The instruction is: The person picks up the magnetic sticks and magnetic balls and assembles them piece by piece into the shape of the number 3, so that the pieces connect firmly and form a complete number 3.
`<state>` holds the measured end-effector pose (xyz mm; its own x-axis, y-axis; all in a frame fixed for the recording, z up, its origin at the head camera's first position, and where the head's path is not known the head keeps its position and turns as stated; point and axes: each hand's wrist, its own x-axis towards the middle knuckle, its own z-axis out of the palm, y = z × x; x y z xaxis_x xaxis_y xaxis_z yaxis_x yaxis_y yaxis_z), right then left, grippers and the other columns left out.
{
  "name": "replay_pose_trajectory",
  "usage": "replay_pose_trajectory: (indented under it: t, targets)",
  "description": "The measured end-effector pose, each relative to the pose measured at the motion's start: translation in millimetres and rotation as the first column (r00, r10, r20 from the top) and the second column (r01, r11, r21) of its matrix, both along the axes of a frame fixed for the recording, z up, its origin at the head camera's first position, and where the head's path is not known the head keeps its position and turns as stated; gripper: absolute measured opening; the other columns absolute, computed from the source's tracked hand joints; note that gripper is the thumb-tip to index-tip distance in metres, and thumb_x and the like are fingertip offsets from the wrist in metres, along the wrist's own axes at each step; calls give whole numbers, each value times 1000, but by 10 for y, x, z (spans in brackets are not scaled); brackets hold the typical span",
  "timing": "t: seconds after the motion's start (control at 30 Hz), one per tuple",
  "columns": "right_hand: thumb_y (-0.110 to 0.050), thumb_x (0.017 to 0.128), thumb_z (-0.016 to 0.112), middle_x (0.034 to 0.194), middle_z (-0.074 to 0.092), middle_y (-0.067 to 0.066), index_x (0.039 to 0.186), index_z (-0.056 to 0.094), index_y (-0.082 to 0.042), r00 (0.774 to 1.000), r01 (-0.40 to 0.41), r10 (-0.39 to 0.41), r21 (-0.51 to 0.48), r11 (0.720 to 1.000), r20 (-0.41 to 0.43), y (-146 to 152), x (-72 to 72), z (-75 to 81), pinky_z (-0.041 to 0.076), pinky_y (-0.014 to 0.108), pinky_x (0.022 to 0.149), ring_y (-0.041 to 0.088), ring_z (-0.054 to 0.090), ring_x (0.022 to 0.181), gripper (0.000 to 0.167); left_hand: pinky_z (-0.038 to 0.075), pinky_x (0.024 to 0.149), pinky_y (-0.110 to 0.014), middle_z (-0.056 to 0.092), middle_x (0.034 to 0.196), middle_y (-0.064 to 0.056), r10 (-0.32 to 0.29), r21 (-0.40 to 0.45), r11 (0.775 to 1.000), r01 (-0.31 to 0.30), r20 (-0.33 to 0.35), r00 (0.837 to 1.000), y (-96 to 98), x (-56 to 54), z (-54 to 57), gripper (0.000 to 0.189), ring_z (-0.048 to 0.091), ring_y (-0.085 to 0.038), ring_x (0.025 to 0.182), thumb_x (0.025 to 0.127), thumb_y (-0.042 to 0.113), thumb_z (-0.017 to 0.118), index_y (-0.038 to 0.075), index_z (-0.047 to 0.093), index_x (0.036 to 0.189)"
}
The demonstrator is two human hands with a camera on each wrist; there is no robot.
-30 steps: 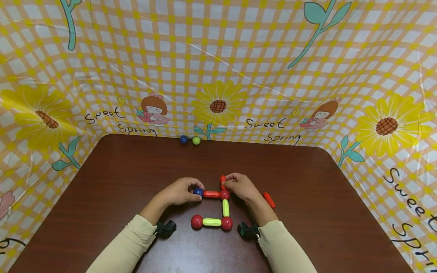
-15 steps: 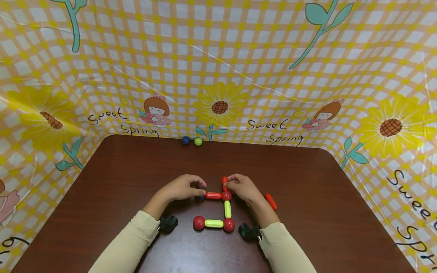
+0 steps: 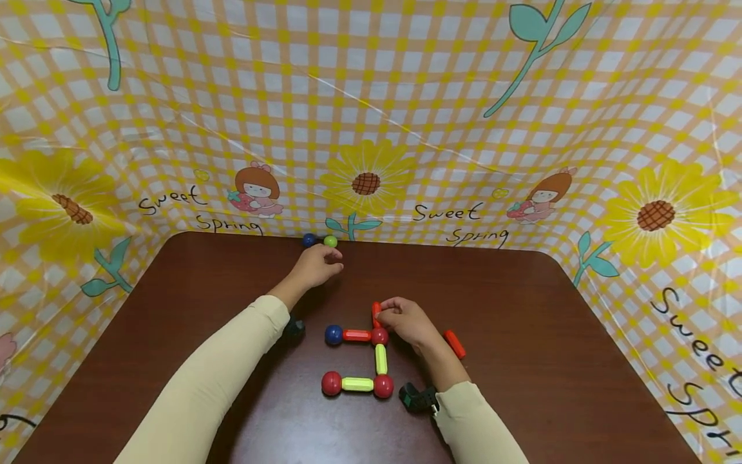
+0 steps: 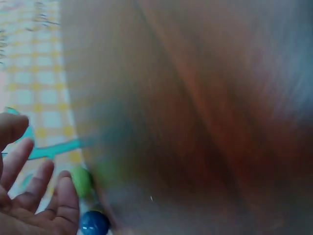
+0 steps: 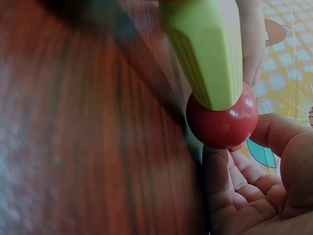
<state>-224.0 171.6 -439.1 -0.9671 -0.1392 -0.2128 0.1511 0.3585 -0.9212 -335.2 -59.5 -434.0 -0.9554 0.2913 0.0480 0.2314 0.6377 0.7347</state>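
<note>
My left hand (image 3: 316, 264) reaches over the back of the table, fingers loosely spread and holding nothing. Close by its fingers lie a loose blue ball (image 4: 95, 223) and a green ball (image 4: 81, 181). My right hand (image 3: 406, 320) pinches an upper red rod (image 3: 377, 314), whose lower end meets a red ball (image 3: 379, 336). From that ball, a second red rod (image 3: 357, 335) runs left to another blue ball (image 3: 333, 334). A yellow-green rod (image 3: 380, 359) runs down to a red corner ball (image 3: 383, 386). A further yellow-green rod (image 3: 357, 385) joins this to a red end ball (image 3: 332, 383).
A loose red rod (image 3: 455, 344) lies right of my right forearm. Behind the brown table (image 3: 493, 283) rises a checked cloth (image 3: 452, 77) with printed flowers, which also covers both sides. Dark wrist devices are strapped at both sleeves.
My left hand has let go of the assembled blue ball and moved up towards the loose balls at the back. My right hand stays at the upper red rod.
</note>
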Motion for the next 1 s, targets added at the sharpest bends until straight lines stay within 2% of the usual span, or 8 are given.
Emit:
replay_pose_trajectory:
  t: [0.13,0.2,0.27,0.5,0.73,1.0]
  targets:
    - [-7,92,62,89,67,10,114,57,8,1000,-7,7,-13,1000,2,-16,4,-11,51,36,77,16,61,76,27,43,100,-48,48,143,-17,37,-44,998,-38,-24,999,28,-154,13,35,48,-36,127,96,19,66,6,64,129]
    - [-8,91,64,87,66,7,113,59,6,1000,3,-3,-18,1000,-2,2,-36,-96,51,33,74,16,61,75,27,41,103,-49,42,148,-18,54,-77,995,-56,-32,998,49,-214,18,37,42,-39,133,97,19,65,8,62,132]
    - [-9,90,65,86,66,7,111,60,4,1000,9,-9,-13,1000,-4,4,-34,-96,50,31,73,16,61,76,26,40,104,-50,37,153,-16,69,-115,991,-73,-35,997,73,-275,13,39,36,-39,137,98,20,64,11,60,136]
    - [-8,91,64,87,66,7,111,60,5,1000,12,-13,-11,1000,-12,20,-36,-103,49,30,72,17,61,76,25,40,104,-51,38,151,-15,48,-187,981,-54,-32,998,146,-426,14,43,36,-38,137,99,18,61,12,55,141]
    - [-8,91,64,87,66,8,112,60,4,1000,12,-12,-15,1000,-10,23,-24,-87,50,29,72,18,61,77,24,38,107,-48,42,149,-15,45,-230,972,-53,-40,998,183,-419,34,40,39,-38,136,99,14,61,10,57,138]
    - [-6,90,62,85,65,7,110,59,5,1000,-2,1,-19,1000,-26,22,-1,-71,49,27,70,17,60,75,23,43,102,-42,47,144,-16,20,-192,981,-25,-29,999,207,-420,-68,33,44,-33,132,99,10,61,6,62,132]
